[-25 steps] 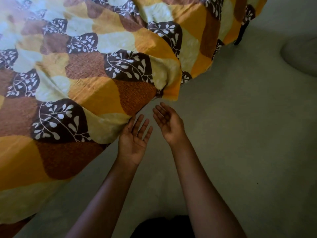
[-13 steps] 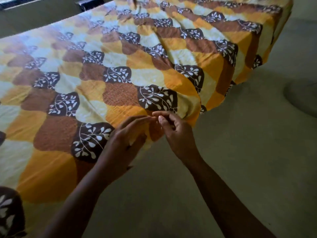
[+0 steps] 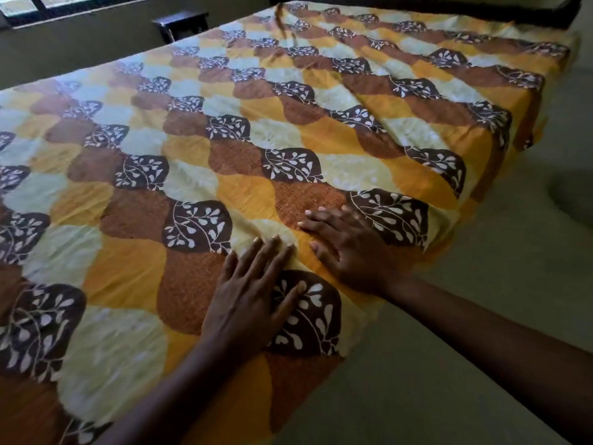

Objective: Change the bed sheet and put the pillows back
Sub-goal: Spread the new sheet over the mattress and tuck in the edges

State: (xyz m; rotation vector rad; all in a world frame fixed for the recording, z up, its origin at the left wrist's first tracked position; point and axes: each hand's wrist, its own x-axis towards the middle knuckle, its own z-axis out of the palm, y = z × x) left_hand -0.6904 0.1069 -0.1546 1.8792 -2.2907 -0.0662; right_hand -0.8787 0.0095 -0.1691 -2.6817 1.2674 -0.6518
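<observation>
Your left hand [image 3: 247,300] and right hand [image 3: 349,248] both lie flat on the bed sheet [image 3: 244,146], palms down, fingers spread, gripping nothing. They sit side by side near the sheet's right edge, the right one closer to where the cloth turns down over the side of the bed.

The sheet covers the whole bed top in view, patterned in orange, brown and pale yellow with dark leaf patches. It hangs over the near right edge and the far right corner. Long creases run from the far end toward your hands, and a small ridge of cloth is bunched between them.

Handling, as a judgement: thin woven cloth, light and limp, with no stiffness of its own. It should slide easily over the mattress under a flat palm, so sweep outward from the ridge toward the right edge. To pull it tight, pinch the hanging hem just below your right hand rather than the top surface.

The bed under the sheet looks soft and gives no firm backing. To the right of the sheet is a plain pale floor [image 3: 481,316]. Beyond the sheet's far left edge stand a dark small table [image 3: 181,24] and a wall with a window [image 3: 64,3]. No pillows are in view; a dim rounded shape at the right cannot be identified.
</observation>
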